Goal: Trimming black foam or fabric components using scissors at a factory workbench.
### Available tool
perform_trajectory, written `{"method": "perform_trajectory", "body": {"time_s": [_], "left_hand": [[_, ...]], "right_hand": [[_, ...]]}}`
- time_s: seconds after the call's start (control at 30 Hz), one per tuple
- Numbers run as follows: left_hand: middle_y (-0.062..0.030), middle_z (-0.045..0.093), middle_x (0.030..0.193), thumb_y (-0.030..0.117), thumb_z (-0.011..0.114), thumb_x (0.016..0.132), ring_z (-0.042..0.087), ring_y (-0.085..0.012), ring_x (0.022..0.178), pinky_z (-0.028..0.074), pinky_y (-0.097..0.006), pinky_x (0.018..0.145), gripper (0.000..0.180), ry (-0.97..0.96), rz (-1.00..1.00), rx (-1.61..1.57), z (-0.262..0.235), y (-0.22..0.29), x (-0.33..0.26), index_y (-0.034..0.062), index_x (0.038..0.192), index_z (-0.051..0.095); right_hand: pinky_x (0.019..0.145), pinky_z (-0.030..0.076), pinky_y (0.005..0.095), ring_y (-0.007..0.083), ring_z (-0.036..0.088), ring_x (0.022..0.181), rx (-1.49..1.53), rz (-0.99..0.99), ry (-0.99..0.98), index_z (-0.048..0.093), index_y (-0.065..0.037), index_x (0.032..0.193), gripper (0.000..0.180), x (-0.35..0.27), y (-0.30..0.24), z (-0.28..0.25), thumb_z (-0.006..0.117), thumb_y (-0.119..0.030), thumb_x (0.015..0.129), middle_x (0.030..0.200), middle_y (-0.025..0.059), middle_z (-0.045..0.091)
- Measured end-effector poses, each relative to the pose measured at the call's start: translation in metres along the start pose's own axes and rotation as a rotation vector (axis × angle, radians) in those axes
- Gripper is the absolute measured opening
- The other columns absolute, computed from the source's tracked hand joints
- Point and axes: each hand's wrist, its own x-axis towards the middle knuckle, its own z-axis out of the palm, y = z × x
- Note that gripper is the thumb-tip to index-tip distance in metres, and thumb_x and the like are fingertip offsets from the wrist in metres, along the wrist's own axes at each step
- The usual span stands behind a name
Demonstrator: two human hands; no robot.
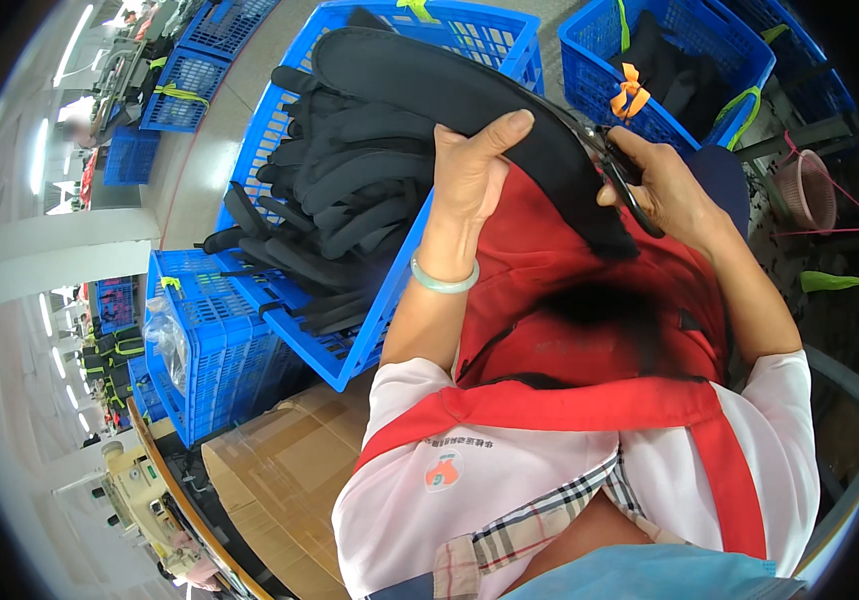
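A long, curved black padded fabric piece (400, 75) stretches across my lap, from above the blue crate down to my red apron (570, 300). My left hand (472, 178) grips its near edge, thumb on top and the other fingers hidden underneath. In my right hand (672, 190) is a pair of scissors (626, 185) with dark handles. Their blades point up and left, along the far edge of the piece. Whether the blades are parted or touch the fabric, I cannot tell.
A blue crate (380, 340) heaped with similar black pieces (350, 180) stands left of my lap. Another crate (590, 75) with dark pieces is at the upper right, an orange ribbon (630, 92) near its edge. Stacked crates (220, 350), a cardboard box (280, 480) and a pink basket (807, 190) stand around.
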Motion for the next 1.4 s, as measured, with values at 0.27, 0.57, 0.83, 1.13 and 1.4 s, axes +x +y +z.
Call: {"method": "perform_trajectory", "body": {"time_s": [0.27, 0.57, 0.83, 1.13, 1.4], "left_hand": [[-0.0070, 0.070, 0.091, -0.010, 0.071, 0.077, 0.067, -0.0158, 0.082, 0.055, -0.029, 0.078, 0.024, 0.007, -0.068, 0.015, 0.000, -0.004, -0.004, 0.0008, 0.098, 0.067], [-0.0069, 0.070, 0.091, -0.008, 0.071, 0.078, 0.067, -0.0157, 0.081, 0.055, -0.029, 0.077, 0.022, -0.026, -0.078, 0.001, -0.001, -0.007, -0.007, 0.0007, 0.097, 0.067], [-0.0068, 0.069, 0.090, -0.005, 0.072, 0.079, 0.066, -0.0165, 0.082, 0.053, -0.030, 0.079, 0.018, 0.021, -0.013, -0.038, -0.001, 0.001, -0.002, 0.0021, 0.094, 0.068], [-0.0075, 0.070, 0.091, -0.006, 0.069, 0.081, 0.067, -0.0177, 0.082, 0.055, -0.032, 0.079, 0.018, -0.017, -0.073, -0.047, -0.005, -0.002, -0.005, 0.0011, 0.097, 0.067], [-0.0075, 0.070, 0.093, -0.008, 0.070, 0.079, 0.067, -0.0172, 0.084, 0.054, -0.031, 0.081, 0.021, -0.016, -0.075, -0.040, -0.005, -0.008, -0.007, 0.0010, 0.098, 0.067]], "right_hand": [[0.056, 0.035, 0.0322, 0.0175, 0.036, 0.062, 0.090, 0.132, -0.085, 0.047, -0.001, 0.095, 0.055, 0.001, -0.016, -0.011, 0.079, -0.041, 0.075, 0.066, 0.0067, 0.039], [0.058, 0.037, 0.0331, 0.0136, 0.041, 0.065, 0.019, -0.034, -0.055, 0.048, 0.001, 0.095, 0.050, -0.003, -0.007, -0.004, 0.078, -0.036, 0.079, 0.067, 0.0075, 0.037], [0.057, 0.039, 0.0338, 0.0162, 0.043, 0.064, 0.039, -0.012, -0.032, 0.049, 0.000, 0.097, 0.054, -0.005, -0.007, -0.002, 0.079, -0.040, 0.076, 0.068, 0.0080, 0.038], [0.061, 0.038, 0.0329, 0.0188, 0.037, 0.067, -0.004, 0.005, -0.083, 0.047, 0.001, 0.099, 0.061, -0.004, 0.000, -0.004, 0.081, -0.042, 0.073, 0.070, 0.0082, 0.038], [0.059, 0.038, 0.0345, 0.0219, 0.037, 0.062, -0.087, -0.056, 0.022, 0.049, 0.002, 0.093, 0.058, -0.004, -0.007, -0.003, 0.077, -0.046, 0.076, 0.064, 0.0111, 0.041]]}}
